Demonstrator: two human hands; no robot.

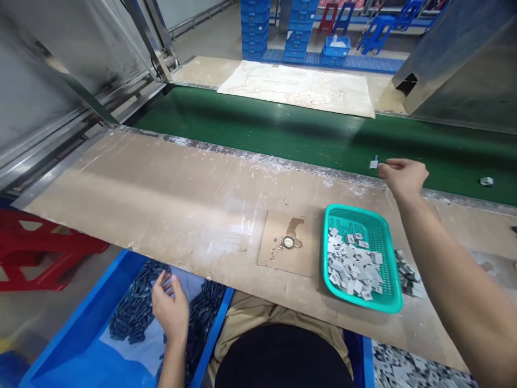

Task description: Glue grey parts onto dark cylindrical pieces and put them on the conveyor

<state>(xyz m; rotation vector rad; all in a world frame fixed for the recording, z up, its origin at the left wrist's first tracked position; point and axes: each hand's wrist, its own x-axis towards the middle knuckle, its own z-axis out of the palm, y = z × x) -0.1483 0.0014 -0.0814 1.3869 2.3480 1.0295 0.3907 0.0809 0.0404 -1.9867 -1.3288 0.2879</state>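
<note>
While the right hand [404, 175] pinches a small white piece [374, 164], bluish stem [376, 158] up, in a narrow grip over the green belt [242, 126], the left hand [172, 304] is half-curled over dark parts [135, 307] in a blue bin [92, 312]; cannot tell whether it holds any. Tabletop [161, 188]: green basket [347, 218] of white blocks [351, 264]; left of it, round item [288, 242] on cardboard [271, 231].

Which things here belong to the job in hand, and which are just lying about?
Likely in use:
white piece at the right hand's fingertips
teal basket of pale pieces
dark pieces by the left hand
green belt
perhaps the round cap

Probably lying about:
stacked blue crates
red stool at left
pale sheet beyond the belt's middle
</note>
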